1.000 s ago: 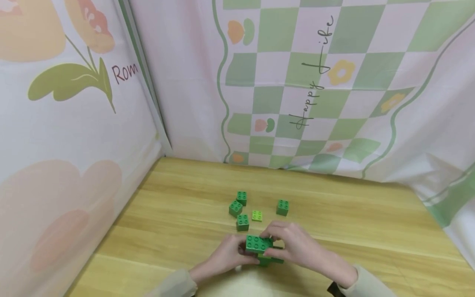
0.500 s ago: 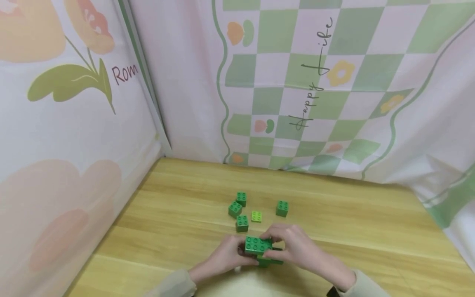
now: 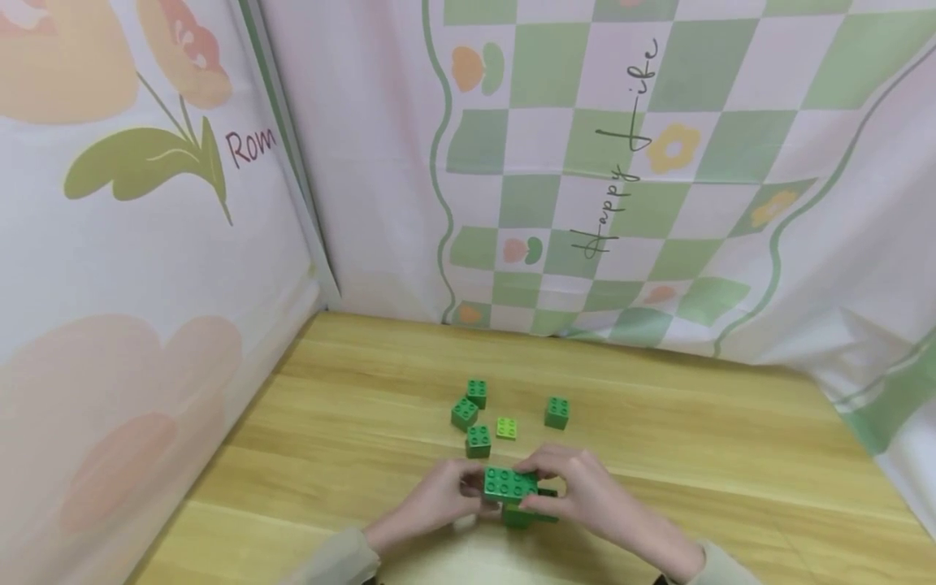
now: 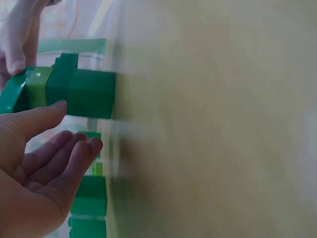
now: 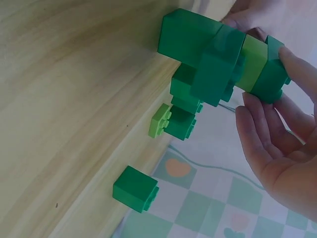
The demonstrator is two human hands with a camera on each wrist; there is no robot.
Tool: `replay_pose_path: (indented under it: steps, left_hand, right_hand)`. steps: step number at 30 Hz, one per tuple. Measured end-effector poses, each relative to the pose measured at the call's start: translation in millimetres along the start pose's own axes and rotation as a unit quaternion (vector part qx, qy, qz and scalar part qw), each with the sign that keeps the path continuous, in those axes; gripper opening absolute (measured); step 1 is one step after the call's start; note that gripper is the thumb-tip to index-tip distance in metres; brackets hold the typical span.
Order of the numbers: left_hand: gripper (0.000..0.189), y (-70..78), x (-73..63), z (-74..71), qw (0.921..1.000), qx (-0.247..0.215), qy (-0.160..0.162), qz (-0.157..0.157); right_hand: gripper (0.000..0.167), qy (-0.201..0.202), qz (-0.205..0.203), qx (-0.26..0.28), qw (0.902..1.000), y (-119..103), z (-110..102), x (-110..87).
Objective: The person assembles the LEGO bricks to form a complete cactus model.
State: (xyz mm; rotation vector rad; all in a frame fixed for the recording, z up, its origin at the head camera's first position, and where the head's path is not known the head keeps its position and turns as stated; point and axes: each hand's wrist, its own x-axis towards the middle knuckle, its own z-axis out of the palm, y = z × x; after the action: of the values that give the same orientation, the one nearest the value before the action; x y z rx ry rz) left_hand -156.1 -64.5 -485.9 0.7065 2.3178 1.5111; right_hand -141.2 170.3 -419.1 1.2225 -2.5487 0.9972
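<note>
A stack of toy building bricks (image 5: pixel 208 54) stands on the table near the person, with dark green bricks and a light green layer (image 5: pixel 252 59) between them. The right hand (image 3: pixel 585 489) pinches the dark green top brick (image 3: pixel 506 483) between thumb and fingers. Left of the stack, the left hand (image 3: pixel 446 497) has its fingers loosely bent with nothing between them. In the left wrist view, the thumb and fingers of the left hand (image 4: pixel 44 168) are spread apart, close beside the stack.
Beyond the hands lie several loose dark green bricks, among them a near one (image 3: pixel 478 441) and one to the right (image 3: pixel 556 413). A flat light green brick (image 3: pixel 506 428) lies between them. Printed curtains (image 3: pixel 541 162) border the wooden table (image 3: pixel 366 390) behind and at the left.
The left hand's thumb has come away from the lower part of the stack and moved slightly left. The right hand keeps its pinch on the top brick.
</note>
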Motion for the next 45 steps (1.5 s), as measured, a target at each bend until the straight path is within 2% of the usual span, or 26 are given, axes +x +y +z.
replay_pose_path:
  steps: [4,7,11,17,19,28,45]
  left_hand:
    - [0.025,1.0,-0.1,-9.2,0.9998,0.006,0.017,-0.007]
    - [0.026,0.6,0.6,-16.1,0.9995,0.007,0.03,-0.008]
    - [0.028,-0.6,2.9,-26.5,0.9982,0.025,0.054,0.007]
    - [0.024,-1.5,11.2,-43.8,0.9898,0.081,0.115,0.024]
    - [0.025,-2.7,14.7,-46.8,0.9864,0.101,0.127,0.026]
    - [0.034,-6.3,26.7,-47.1,0.982,0.146,0.12,0.006]
    - [0.039,-3.0,35.1,-39.2,0.977,0.184,0.107,0.01]
  right_hand:
    - [0.033,0.003,0.003,0.004,1.0,0.9,0.6,-1.3]
    - [0.032,0.003,0.007,0.006,1.0,1.5,0.3,-1.8]
    - [0.032,0.002,0.01,0.006,0.9999,1.5,-0.2,-2.1]
    - [0.031,0.004,0.007,0.003,1.0,0.4,1.4,-1.6]
    - [0.032,0.003,0.012,0.002,0.9999,0.1,1.8,-2.1]
    - [0.032,-0.001,0.019,0.009,0.9998,1.0,2.1,-2.6]
    - [0.034,0.0,0.013,0.007,0.9999,0.9,0.8,-3.4]
